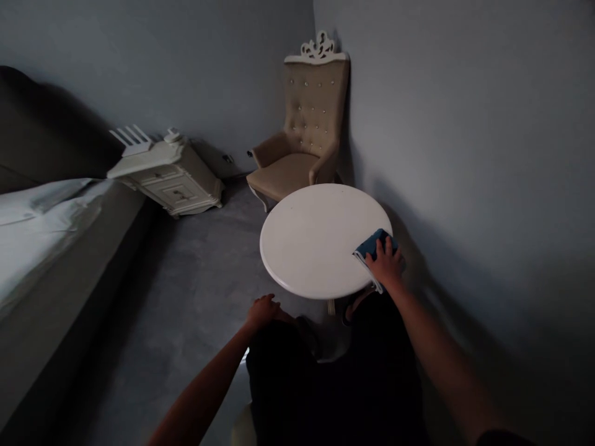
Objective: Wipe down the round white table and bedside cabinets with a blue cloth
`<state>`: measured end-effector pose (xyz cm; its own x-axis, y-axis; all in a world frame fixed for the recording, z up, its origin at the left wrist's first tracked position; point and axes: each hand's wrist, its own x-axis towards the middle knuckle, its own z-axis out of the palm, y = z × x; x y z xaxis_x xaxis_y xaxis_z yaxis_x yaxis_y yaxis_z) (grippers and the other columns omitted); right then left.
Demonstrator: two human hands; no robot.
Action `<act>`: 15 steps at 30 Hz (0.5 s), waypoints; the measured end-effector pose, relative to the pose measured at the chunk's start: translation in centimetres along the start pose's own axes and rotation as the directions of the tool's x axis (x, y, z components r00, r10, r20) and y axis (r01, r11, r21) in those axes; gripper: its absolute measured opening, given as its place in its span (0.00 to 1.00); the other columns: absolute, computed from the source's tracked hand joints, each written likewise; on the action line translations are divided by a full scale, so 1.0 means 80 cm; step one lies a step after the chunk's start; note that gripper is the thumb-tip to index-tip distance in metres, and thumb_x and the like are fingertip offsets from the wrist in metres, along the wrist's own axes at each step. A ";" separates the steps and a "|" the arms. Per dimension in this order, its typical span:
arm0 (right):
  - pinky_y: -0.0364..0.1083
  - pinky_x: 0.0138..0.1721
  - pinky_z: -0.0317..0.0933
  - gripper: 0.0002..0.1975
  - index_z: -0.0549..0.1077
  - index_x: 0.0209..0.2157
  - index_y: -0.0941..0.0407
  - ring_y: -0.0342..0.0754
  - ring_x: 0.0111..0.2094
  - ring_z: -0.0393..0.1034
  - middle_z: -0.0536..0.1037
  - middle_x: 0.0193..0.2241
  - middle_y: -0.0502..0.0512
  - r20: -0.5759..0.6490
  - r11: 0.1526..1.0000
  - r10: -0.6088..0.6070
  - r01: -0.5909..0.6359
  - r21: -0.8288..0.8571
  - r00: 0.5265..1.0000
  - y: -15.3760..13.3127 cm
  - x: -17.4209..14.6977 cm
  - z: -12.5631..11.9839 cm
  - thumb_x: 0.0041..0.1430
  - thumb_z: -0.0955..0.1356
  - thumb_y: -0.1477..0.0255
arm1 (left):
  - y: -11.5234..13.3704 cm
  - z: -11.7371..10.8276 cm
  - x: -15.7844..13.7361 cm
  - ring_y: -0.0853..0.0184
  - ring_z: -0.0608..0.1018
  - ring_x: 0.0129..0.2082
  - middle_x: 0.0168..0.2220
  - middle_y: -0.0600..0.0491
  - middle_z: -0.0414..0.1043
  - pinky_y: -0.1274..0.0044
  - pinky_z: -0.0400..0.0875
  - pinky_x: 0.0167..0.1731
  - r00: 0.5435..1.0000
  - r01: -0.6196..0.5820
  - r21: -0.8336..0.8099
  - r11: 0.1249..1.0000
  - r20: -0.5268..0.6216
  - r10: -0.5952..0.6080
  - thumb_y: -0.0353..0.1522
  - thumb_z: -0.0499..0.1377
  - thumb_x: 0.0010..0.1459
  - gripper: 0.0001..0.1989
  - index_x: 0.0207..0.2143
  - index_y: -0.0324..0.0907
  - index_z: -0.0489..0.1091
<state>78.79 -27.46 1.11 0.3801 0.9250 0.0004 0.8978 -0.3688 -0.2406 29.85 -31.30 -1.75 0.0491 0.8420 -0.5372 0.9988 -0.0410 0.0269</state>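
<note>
My right hand (387, 261) is on a folded blue cloth with a pale edge (368, 243), holding it against the tabletop with fingers spread over it. The cloth lies at the right rim of a round white table (320, 241), and its pale edge hangs past the near side. My left hand (263, 311) rests on my left knee, in front of the table. Its fingers lie loosely extended, with nothing visible in them.
A tan tufted armchair (302, 164) with a carved white crest stands behind the table. Left of it are a white nightstand (174, 176) bearing a white router (134, 144), and a bed (51, 217). A grey wall (488, 136) runs close along the right.
</note>
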 end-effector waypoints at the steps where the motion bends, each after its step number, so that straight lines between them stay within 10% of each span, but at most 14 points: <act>1: 0.79 0.71 0.59 0.40 0.61 0.83 0.55 0.87 0.78 0.55 0.48 0.86 0.69 0.004 1.000 -0.008 0.008 -0.009 1.000 0.006 0.019 -0.002 0.79 0.63 0.51 | -0.001 0.000 -0.002 0.47 0.77 0.71 0.70 0.34 0.78 0.59 0.67 0.71 1.000 -0.013 -0.010 1.000 0.000 0.013 0.38 0.55 0.76 0.28 0.72 0.39 0.76; 10: 0.70 0.70 0.64 0.47 0.51 0.84 0.68 0.79 0.75 0.66 0.56 0.80 0.90 0.007 0.996 -0.035 0.036 -0.076 0.999 0.011 0.206 -0.004 0.80 0.63 0.51 | -0.009 -0.009 0.000 0.53 0.87 0.55 0.54 0.46 0.90 0.61 0.71 0.65 0.975 -0.156 -0.191 0.969 -0.189 0.120 0.39 0.54 0.77 0.22 0.50 0.51 0.91; 15: 0.68 0.60 0.70 0.45 0.53 0.81 0.76 0.78 0.62 0.79 0.75 0.65 0.96 -0.021 0.991 -0.039 0.036 -0.127 0.999 -0.030 0.311 0.003 0.82 0.59 0.52 | -0.027 0.000 0.020 0.53 0.86 0.61 0.60 0.49 0.88 0.58 0.67 0.73 0.967 -0.166 -0.322 0.932 -0.239 0.090 0.37 0.55 0.76 0.22 0.58 0.52 0.88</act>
<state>86.02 -3.57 1.47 0.3498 0.9363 0.0301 0.9318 -0.3444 -0.1149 27.78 -29.89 -2.64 0.1372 0.9388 -0.3158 0.9226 -0.0050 0.3858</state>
